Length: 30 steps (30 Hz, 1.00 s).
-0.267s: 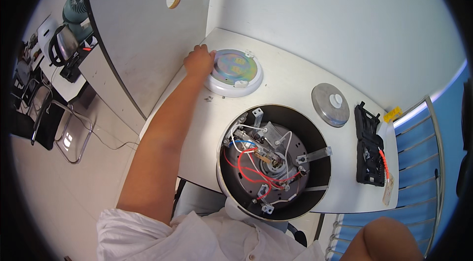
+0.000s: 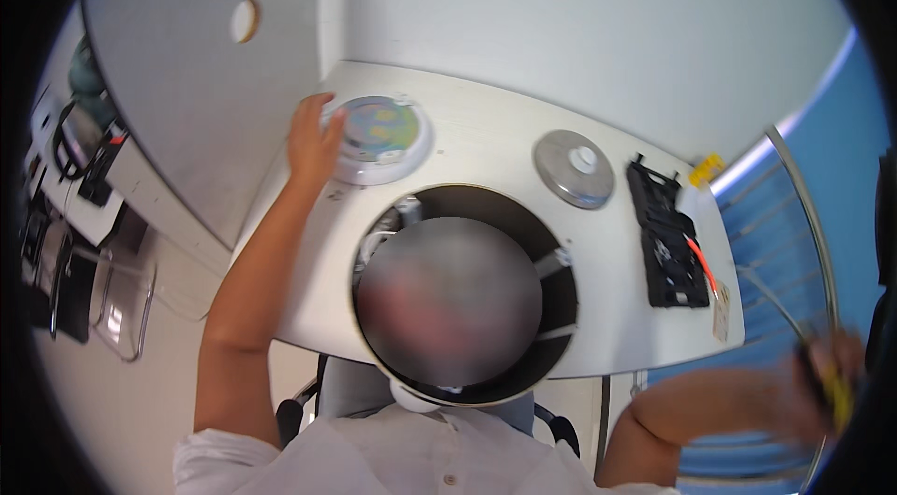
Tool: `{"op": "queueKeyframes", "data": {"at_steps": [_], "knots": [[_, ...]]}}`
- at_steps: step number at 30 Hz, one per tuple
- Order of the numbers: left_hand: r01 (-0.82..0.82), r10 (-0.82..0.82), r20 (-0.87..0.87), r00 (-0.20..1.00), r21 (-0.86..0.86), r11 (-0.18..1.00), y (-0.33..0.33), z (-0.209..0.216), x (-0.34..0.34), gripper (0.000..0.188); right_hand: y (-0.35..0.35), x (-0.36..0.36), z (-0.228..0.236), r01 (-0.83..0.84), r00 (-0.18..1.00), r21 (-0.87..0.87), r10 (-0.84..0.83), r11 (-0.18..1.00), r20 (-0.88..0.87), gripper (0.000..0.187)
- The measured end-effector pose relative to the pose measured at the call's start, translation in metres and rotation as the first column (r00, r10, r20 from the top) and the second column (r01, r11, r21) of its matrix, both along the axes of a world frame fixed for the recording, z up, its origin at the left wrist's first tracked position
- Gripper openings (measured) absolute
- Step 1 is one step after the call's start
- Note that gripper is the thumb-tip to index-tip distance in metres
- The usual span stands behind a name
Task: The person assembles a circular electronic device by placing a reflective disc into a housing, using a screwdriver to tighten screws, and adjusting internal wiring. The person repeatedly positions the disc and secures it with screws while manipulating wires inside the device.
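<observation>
The blurred tool (image 2: 834, 390) seems yellow and black.

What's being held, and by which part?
Right hand: a blurred tool, probably a screwdriver, by its yellow-and-black handle. The left hand looks empty.

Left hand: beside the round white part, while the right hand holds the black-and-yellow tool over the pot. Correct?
Not over the pot: the head view shows the right hand holding the blurred black-and-yellow tool out past the table's right side. The left hand is indeed beside the round white part.
</observation>
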<state>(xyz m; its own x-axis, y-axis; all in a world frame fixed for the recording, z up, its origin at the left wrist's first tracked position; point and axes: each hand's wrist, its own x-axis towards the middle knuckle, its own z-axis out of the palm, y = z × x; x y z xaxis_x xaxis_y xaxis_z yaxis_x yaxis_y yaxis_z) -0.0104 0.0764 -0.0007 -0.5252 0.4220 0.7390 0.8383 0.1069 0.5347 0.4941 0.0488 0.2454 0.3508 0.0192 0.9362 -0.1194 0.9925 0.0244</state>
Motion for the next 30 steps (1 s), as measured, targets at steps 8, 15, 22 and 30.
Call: {"op": "queueKeyframes", "data": {"at_steps": [8, 15, 22, 30], "knots": [[0.41, -0.41, -0.028, 0.911, 0.137, 0.902, -0.147, 0.032, 0.113, 0.053, 0.174, -0.083, -0.179, 0.789, -0.073, -0.059, 0.188, 0.612, 0.979, 0.025], [0.188, -0.228, 0.162, 0.96, 0.233, 0.954, -0.204, 0.017, 0.112, 0.042, 0.176, -0.09, -0.229, 0.788, -0.171, 0.001, 0.216, 0.616, 0.961, 0.017], [0.317, -0.351, 0.081, 0.933, 0.278, 0.907, -0.186, 0.058, 0.13, 0.032, 0.179, -0.089, -0.229, 0.748, -0.047, -0.069, 0.156, 0.661, 0.987, 0.019], [0.723, -0.785, -0.034, 0.619, -0.367, 0.586, -0.081, 0.171, 0.19, 0.019, 0.095, -0.1, -0.097, 0.098, 0.395, -0.689, 0.607, 0.718, 0.689, 0.011]]}}
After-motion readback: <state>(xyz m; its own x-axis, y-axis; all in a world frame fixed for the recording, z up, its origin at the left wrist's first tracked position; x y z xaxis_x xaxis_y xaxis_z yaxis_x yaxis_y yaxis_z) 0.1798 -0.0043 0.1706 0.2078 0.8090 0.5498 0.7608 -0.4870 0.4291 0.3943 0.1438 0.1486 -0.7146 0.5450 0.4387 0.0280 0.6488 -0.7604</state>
